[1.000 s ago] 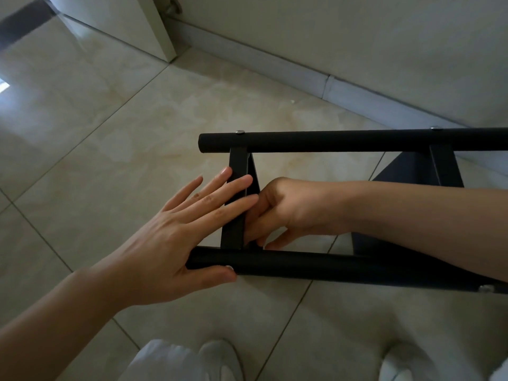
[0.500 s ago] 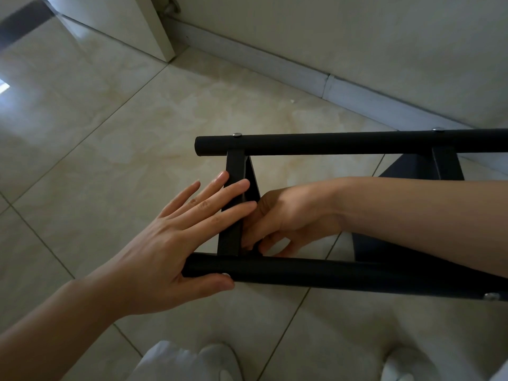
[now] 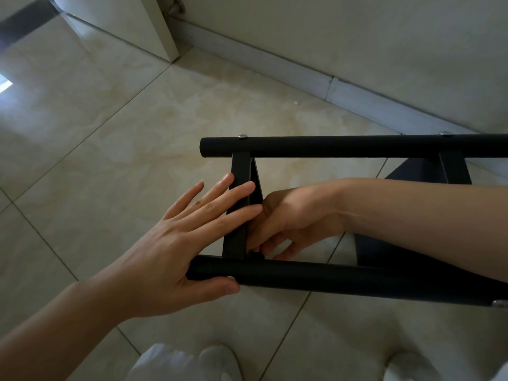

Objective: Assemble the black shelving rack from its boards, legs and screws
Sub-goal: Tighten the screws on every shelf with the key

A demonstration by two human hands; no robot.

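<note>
Black shelving rack (image 3: 357, 279), lain on the floor (image 3: 110, 160), partly assembled: far leg (image 3: 343, 146) screwed, near leg's joint judged unfinished; end board (image 3: 238, 210) was pressed by the left hand (image 3: 176, 243), straight-fingered, beside the right hand (image 3: 288, 224), curled fingers (image 3: 258, 237) apparently pinching a hidden fastener.

Board (image 3: 239, 207) stands between far leg (image 3: 357, 146) and near leg (image 3: 330, 279).

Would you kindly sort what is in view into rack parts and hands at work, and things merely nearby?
Job:
far leg
near leg
crossbar
board
screw
left hand, pressing crossbar
right hand, fingers at the joint

Nearby:
floor
skirting
door
shoes
</note>
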